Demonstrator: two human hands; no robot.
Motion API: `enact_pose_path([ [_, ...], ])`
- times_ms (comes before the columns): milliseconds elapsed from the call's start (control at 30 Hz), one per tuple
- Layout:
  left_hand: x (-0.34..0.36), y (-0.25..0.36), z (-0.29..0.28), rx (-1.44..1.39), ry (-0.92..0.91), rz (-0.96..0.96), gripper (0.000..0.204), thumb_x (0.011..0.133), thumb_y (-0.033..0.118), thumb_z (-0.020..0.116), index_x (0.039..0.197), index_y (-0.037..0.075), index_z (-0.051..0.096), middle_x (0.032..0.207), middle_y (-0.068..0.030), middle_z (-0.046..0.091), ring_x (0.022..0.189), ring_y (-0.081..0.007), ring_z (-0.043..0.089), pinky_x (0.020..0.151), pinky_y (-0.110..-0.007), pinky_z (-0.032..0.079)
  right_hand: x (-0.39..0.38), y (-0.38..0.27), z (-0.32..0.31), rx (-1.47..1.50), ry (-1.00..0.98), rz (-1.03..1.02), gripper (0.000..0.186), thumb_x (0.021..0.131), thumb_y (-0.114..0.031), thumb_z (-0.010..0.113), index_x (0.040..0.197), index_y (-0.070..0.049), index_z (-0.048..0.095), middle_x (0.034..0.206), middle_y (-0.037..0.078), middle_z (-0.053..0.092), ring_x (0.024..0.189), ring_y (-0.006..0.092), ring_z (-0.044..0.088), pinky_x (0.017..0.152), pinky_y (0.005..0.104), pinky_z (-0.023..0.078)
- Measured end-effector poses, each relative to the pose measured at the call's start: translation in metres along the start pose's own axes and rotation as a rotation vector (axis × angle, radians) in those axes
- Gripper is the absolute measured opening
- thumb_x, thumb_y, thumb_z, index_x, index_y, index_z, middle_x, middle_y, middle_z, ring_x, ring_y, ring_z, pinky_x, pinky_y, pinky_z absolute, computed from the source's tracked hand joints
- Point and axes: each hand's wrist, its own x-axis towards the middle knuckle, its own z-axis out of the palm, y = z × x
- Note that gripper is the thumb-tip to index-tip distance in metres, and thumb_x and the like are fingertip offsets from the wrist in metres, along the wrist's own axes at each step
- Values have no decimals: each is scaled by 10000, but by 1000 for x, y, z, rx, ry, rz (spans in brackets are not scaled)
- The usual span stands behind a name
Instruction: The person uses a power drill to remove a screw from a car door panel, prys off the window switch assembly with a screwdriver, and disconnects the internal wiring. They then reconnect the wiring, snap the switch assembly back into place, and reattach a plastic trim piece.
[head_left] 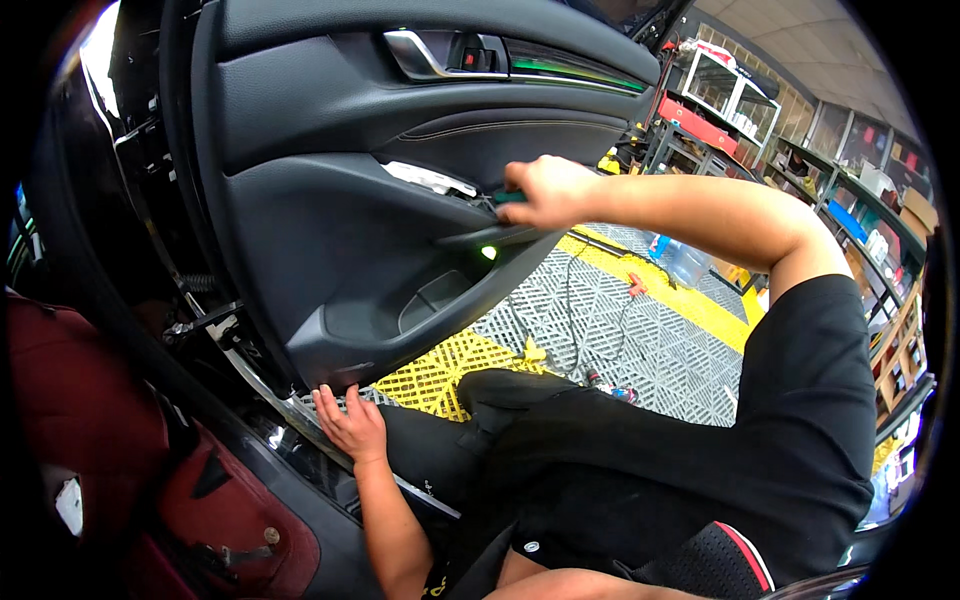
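Observation:
A black car door panel [290, 100] stands open, with a chrome handle, green-lit trim strip and white piece [420, 177] in the armrest opening. My right hand [545, 192] is closed around a small dark-green tool [507, 197] at that opening; the tool's tip is hard to make out. My left hand [350, 425] has its fingers extended and slightly apart, fingertips touching the panel's lower edge beside the metal door sill [430, 497]. A small greenish light shows below the armrest.
A maroon car interior [90, 400] is at left. Yellow and grey grid flooring [630, 340] lies beyond the door, with cables, a water jug [688, 262] and small orange and yellow items. Loaded shelving [850, 190] lines the right. My dark-clad legs are below the panel.

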Motion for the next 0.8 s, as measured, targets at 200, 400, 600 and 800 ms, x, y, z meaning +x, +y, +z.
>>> enact_pose_path([
  [200, -1, 6, 2, -14, -1, 6, 225, 892, 78, 685, 1115, 104, 707, 1513, -172, 438, 1414, -434, 467, 1073, -537, 468, -4, 2, -7, -279, -104, -271, 370, 928, -336, 646, 1033, 13, 583, 840, 256, 708, 890, 415, 722, 758, 524, 568],
  [400, 2, 10, 0, 2, 7, -2, 177, 917, 104, 670, 1083, 126, 728, 1476, -141, 464, 1380, -396, 510, 1087, -518, 486, 5, 3, 14, 790, -100, 543, 375, 941, -340, 651, 1020, 24, 610, 839, 179, 704, 821, 337, 741, 686, 470, 572],
  [600, 5, 9, -2, 0, 17, -6, 174, 901, 86, 688, 1068, 116, 725, 1476, -143, 463, 1373, -400, 514, 1087, -520, 488, 6, 17, -4, -533, -41, -419, 326, 939, -325, 662, 1028, -18, 599, 877, 190, 727, 834, 403, 730, 758, 497, 590],
  [800, 2, 13, 3, -41, 16, -8, 184, 895, 84, 684, 1073, 111, 723, 1478, -145, 460, 1386, -403, 498, 1096, -522, 479, 21, 39, 16, 1124, -229, 769, 386, 995, -404, 584, 910, -29, 623, 729, 96, 640, 582, 240, 628, 528, 380, 501],
])
